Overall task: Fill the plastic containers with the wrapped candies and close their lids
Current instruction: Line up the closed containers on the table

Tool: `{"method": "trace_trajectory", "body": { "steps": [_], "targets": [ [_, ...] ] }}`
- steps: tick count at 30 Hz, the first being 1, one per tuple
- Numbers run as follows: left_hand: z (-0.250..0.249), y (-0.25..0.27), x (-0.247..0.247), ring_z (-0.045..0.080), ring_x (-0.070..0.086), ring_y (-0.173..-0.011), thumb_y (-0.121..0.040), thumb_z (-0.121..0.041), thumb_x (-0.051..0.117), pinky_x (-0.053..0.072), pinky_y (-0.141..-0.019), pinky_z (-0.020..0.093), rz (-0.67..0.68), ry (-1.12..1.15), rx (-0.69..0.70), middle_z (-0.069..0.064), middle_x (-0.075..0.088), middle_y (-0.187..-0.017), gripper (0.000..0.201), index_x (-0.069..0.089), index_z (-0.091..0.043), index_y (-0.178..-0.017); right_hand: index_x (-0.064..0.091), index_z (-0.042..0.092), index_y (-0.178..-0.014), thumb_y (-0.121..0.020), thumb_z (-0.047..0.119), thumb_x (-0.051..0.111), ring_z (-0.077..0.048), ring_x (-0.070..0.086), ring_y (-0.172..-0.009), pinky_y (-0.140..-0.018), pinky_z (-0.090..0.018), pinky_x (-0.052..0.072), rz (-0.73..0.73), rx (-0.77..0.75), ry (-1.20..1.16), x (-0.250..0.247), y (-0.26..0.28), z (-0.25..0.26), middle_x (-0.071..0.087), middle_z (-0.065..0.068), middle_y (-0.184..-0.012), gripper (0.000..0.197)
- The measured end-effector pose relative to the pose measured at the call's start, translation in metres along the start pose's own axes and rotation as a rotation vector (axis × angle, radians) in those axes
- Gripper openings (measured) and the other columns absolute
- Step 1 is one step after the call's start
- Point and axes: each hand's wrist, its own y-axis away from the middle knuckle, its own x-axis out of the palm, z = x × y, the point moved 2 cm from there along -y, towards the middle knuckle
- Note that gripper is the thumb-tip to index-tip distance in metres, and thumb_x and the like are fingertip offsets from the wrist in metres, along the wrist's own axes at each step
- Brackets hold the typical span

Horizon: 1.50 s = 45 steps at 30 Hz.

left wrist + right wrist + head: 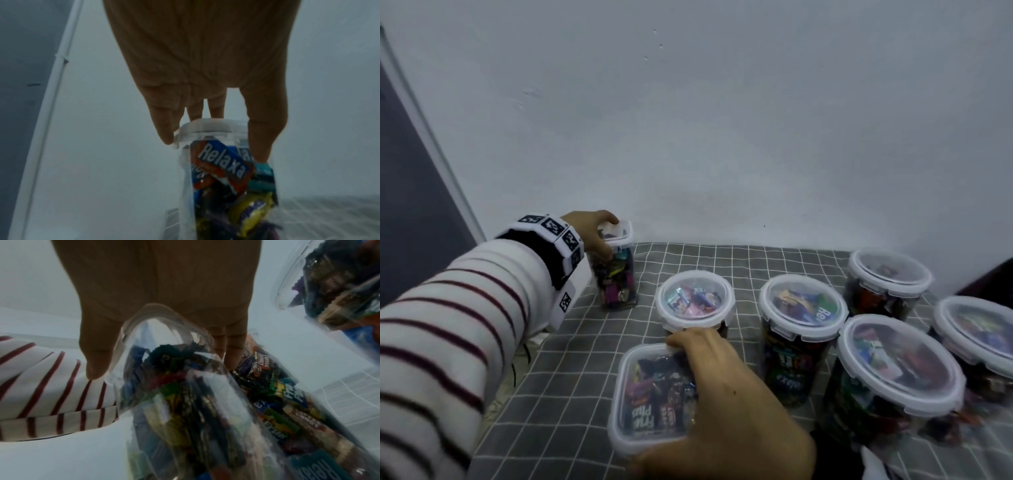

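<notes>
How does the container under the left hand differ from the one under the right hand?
The far container is narrower in the head view, standing at the back left by the wall; the near container looks wider and stands nearest the camera. The left hand grips the far one by its top, fingers down both sides; the right hand lies over the near one's lid with fingers curled at its edges. Both are clear, squarish, lidded and packed with wrapped candies, standing on the checked cloth.

Left hand (589,233) fingers (164,129) sat over far-left square container (616,270) lid; right hand (722,394) fingers (688,339) lay on near square container (650,397); round containers (803,329) stood beyond and right of those fingers, on tablecloth (558,377).
</notes>
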Motion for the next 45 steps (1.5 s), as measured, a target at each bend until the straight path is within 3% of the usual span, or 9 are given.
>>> {"method": "trace_trajectory", "body": {
  "steps": [3, 7, 9, 13, 20, 29, 38, 42, 45],
  "targets": [
    [0.003, -0.004, 0.001, 0.027, 0.044, -0.127, -0.083, -0.022, 0.069, 0.036, -0.093, 0.026, 0.000, -0.082, -0.003, 0.007, 0.044, -0.143, 0.070, 0.035, -0.022, -0.144, 0.028, 0.032, -0.138, -0.047, 0.081, 0.047, 0.003, 0.035, -0.118, -0.102, -0.026, 0.037, -0.006, -0.006, 0.014, 0.003, -0.001, -0.002, 0.033, 0.022, -0.127, 0.105],
    [0.005, -0.001, 0.005, 0.024, 0.041, -0.130, -0.086, -0.031, 0.064, 0.036, -0.103, 0.030, -0.032, -0.222, 0.018, 0.003, 0.039, -0.147, 0.071, 0.029, -0.023, -0.147, 0.027, 0.030, -0.140, -0.046, 0.081, 0.047, 0.003, 0.033, -0.118, -0.105, -0.025, 0.035, 0.018, 0.001, 0.041, 0.000, 0.000, -0.001, 0.032, 0.020, -0.127, 0.108],
    [0.003, 0.002, 0.007, 0.025, 0.043, -0.127, -0.084, -0.037, 0.063, 0.039, -0.101, 0.033, -0.043, -0.250, 0.020, 0.004, 0.041, -0.144, 0.073, 0.029, -0.022, -0.146, 0.027, 0.029, -0.140, -0.048, 0.078, 0.053, 0.001, 0.035, -0.117, -0.104, -0.025, 0.036, 0.031, 0.006, 0.055, -0.004, 0.001, 0.001, 0.033, 0.019, -0.127, 0.107],
    [-0.005, 0.009, 0.013, 0.028, 0.054, -0.110, -0.080, -0.062, 0.057, 0.044, -0.088, 0.034, -0.084, -0.143, -0.011, 0.009, 0.056, -0.125, 0.067, 0.050, -0.016, -0.128, 0.027, 0.033, -0.135, -0.053, 0.073, 0.063, 0.001, 0.037, -0.111, -0.102, -0.022, 0.036, 0.039, 0.056, 0.067, -0.013, 0.007, 0.004, 0.033, 0.020, -0.119, 0.099],
    [-0.022, 0.006, 0.010, 0.029, 0.056, -0.108, -0.091, -0.048, 0.051, 0.039, -0.080, 0.030, -0.108, -0.107, -0.085, 0.014, 0.061, -0.121, 0.049, 0.059, -0.008, -0.119, 0.029, 0.028, -0.133, -0.060, 0.066, 0.070, -0.003, 0.036, -0.111, -0.098, -0.016, 0.030, 0.001, 0.161, 0.175, -0.031, 0.009, -0.008, 0.031, 0.016, -0.115, 0.092],
    [-0.024, -0.006, 0.006, 0.029, 0.053, -0.115, -0.095, -0.042, 0.045, 0.040, -0.089, 0.032, -0.038, -0.211, -0.041, 0.015, 0.056, -0.128, 0.049, 0.049, -0.009, -0.132, 0.027, 0.034, -0.133, -0.058, 0.065, 0.071, 0.002, 0.034, -0.112, -0.101, -0.017, 0.032, -0.057, 0.162, 0.107, -0.026, 0.009, -0.013, 0.031, 0.020, -0.117, 0.092],
    [-0.016, -0.002, 0.029, 0.033, 0.058, -0.104, -0.100, -0.043, 0.032, 0.046, -0.084, 0.039, -0.367, -0.111, 0.025, 0.014, 0.063, -0.116, 0.044, 0.059, -0.015, -0.120, 0.026, 0.031, -0.137, -0.058, 0.062, 0.073, 0.005, 0.030, -0.115, -0.101, -0.009, 0.024, -0.084, 0.149, 0.101, -0.022, 0.009, -0.015, 0.028, 0.023, -0.117, 0.097],
    [-0.015, 0.010, 0.046, 0.033, 0.058, -0.102, -0.097, -0.036, 0.042, 0.047, -0.079, 0.041, -0.582, 0.041, 0.015, 0.013, 0.063, -0.113, 0.035, 0.063, -0.013, -0.112, 0.027, 0.031, -0.136, -0.059, 0.060, 0.075, 0.005, 0.029, -0.114, -0.098, -0.006, 0.021, -0.100, 0.143, 0.098, -0.021, 0.009, -0.015, 0.027, 0.023, -0.115, 0.095],
    [-0.009, 0.010, 0.053, 0.030, 0.050, -0.116, -0.087, -0.038, 0.060, 0.046, -0.084, 0.044, -0.575, 0.128, -0.019, 0.008, 0.055, -0.127, 0.041, 0.058, -0.022, -0.125, 0.028, 0.032, -0.136, -0.060, 0.059, 0.075, 0.006, 0.029, -0.115, -0.098, -0.007, 0.022, -0.108, 0.142, 0.085, -0.022, 0.010, -0.015, 0.027, 0.024, -0.115, 0.093]
  ]
}}
